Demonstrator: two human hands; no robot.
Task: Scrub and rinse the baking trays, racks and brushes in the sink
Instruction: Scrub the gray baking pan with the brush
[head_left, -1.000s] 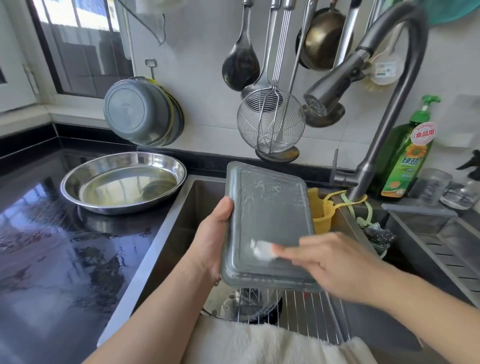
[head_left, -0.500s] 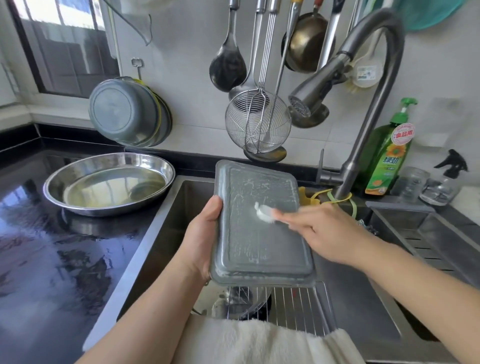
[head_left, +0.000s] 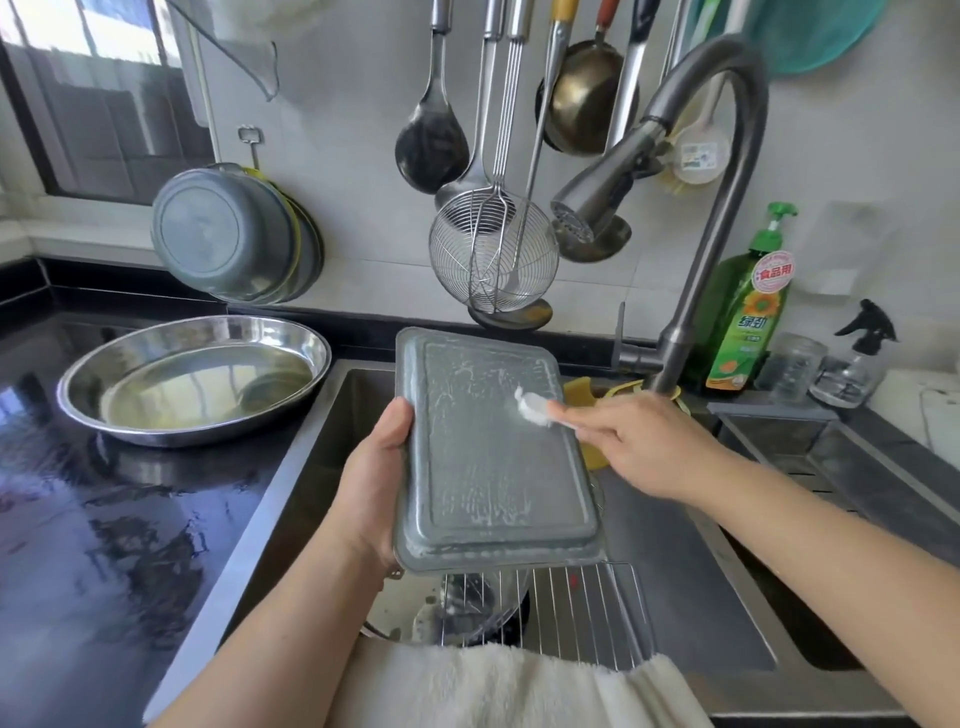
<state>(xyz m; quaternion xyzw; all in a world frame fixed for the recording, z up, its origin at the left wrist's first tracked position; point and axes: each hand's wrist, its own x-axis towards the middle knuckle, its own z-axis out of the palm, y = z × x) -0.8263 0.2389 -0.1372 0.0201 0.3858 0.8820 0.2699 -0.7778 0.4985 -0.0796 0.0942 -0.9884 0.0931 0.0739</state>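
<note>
- Holding over the sink (head_left: 670, 587), the grey baking tray (head_left: 493, 457) sits bottom-up, tilted toward the person, soap streaks across its flat underside.
- Tray looks like stiff thin metal, probably light enough for one hand; soapy film likely makes it slippery, so the rolled rim is the place to hold, not the flat face.
- Left hand (head_left: 376, 478) grips the tray's left long edge, thumb on top near the rim, fingers wrapped out of sight underneath.
- Wire rack (head_left: 582, 603) lies in the sink just below the tray's near edge, partly over a dirty pan; rigid but thin bars, best taken by the outer frame.
- Right hand (head_left: 639, 447) pinches the handle of a small white brush (head_left: 532, 405), fingers curled round it, head pressed on the tray's far right area.
- Brush is small, light; wet handle could twist, so a grip close to the head suits scrubbing.
- Faucet (head_left: 587, 202) hangs above, no water running.
</note>
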